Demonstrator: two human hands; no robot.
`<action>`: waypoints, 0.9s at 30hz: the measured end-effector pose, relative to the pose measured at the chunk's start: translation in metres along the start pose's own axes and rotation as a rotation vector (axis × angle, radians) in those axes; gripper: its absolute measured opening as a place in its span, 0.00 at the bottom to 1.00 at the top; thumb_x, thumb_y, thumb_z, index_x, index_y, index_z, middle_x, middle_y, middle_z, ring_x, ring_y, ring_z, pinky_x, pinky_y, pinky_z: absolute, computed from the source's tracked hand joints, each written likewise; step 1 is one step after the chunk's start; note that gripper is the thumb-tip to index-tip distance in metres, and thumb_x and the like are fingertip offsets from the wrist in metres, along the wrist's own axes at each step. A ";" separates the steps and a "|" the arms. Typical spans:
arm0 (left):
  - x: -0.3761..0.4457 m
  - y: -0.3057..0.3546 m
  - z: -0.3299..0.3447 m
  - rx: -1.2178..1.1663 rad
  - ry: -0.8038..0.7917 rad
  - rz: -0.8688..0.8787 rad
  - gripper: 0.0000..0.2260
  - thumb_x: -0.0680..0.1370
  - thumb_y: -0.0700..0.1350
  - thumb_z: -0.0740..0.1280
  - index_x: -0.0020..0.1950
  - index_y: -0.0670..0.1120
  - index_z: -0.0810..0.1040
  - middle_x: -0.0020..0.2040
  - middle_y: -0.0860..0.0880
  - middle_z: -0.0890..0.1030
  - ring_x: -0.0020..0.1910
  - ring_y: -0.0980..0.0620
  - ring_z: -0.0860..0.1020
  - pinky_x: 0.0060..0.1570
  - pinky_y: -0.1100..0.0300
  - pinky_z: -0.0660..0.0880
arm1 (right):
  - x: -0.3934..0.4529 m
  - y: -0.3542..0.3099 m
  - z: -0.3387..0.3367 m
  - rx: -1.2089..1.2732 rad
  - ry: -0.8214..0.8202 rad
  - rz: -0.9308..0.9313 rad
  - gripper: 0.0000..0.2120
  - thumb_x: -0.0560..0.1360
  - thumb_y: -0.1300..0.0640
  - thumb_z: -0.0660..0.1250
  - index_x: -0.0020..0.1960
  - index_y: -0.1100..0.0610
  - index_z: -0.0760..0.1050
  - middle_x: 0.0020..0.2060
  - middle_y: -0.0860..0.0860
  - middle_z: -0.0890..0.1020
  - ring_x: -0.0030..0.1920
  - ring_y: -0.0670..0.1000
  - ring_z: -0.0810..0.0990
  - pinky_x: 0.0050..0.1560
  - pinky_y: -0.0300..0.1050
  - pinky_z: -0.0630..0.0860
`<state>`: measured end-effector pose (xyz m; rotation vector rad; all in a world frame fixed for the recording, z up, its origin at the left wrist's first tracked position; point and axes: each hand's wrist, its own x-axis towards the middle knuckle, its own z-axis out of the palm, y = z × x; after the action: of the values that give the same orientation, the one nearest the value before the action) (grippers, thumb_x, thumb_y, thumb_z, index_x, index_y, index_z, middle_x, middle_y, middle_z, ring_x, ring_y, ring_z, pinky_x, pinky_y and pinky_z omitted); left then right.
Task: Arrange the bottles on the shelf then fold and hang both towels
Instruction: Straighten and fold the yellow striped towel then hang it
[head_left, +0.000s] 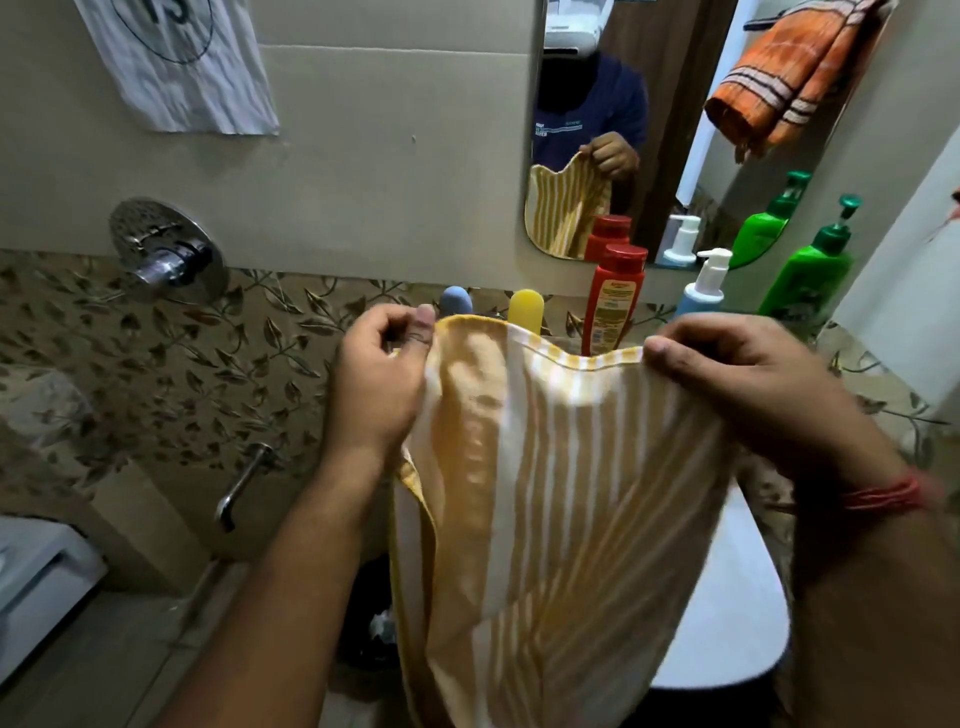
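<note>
A yellow and white striped towel (545, 493) hangs spread out in front of me. My left hand (382, 379) pinches its top left corner and my right hand (748, 384) grips its top right edge. Behind the towel stand a blue-capped bottle (456, 301), a yellow bottle (525, 306), a red bottle (613, 301), a white pump bottle (704, 286) and a green pump bottle (810, 275); their bases and the shelf are hidden. An orange striped towel (789, 78) hangs at the upper right.
A mirror (649, 171) on the wall reflects the person and the bottles. A chrome shower mixer (166, 254) and spout (244, 483) are on the left wall. A white basin (727, 613) lies below the towel. A paper sheet (176, 62) hangs top left.
</note>
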<state>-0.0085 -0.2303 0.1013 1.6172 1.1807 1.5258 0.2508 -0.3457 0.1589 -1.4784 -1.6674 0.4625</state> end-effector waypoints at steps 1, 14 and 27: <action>-0.004 0.008 0.005 0.020 -0.050 0.035 0.07 0.80 0.54 0.69 0.49 0.52 0.81 0.44 0.57 0.83 0.44 0.61 0.80 0.47 0.62 0.77 | 0.002 -0.008 0.006 -0.049 -0.027 -0.026 0.10 0.79 0.48 0.67 0.44 0.52 0.82 0.38 0.46 0.83 0.41 0.43 0.80 0.41 0.41 0.75; -0.028 0.044 0.021 -0.442 -0.699 -0.100 0.11 0.78 0.49 0.67 0.46 0.41 0.80 0.49 0.37 0.82 0.50 0.42 0.82 0.55 0.50 0.78 | 0.011 -0.035 0.056 0.031 -0.039 -0.177 0.13 0.80 0.48 0.62 0.37 0.49 0.71 0.32 0.41 0.73 0.35 0.41 0.71 0.36 0.38 0.67; 0.008 0.027 0.000 -0.702 0.098 -0.304 0.15 0.81 0.38 0.68 0.35 0.47 0.72 0.31 0.51 0.76 0.31 0.56 0.74 0.36 0.62 0.73 | 0.004 0.007 0.026 0.162 0.138 -0.010 0.16 0.75 0.44 0.68 0.36 0.55 0.76 0.29 0.44 0.75 0.32 0.43 0.71 0.33 0.42 0.66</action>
<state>-0.0036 -0.2343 0.1290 0.8669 0.7582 1.5830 0.2349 -0.3341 0.1399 -1.3518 -1.4930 0.4676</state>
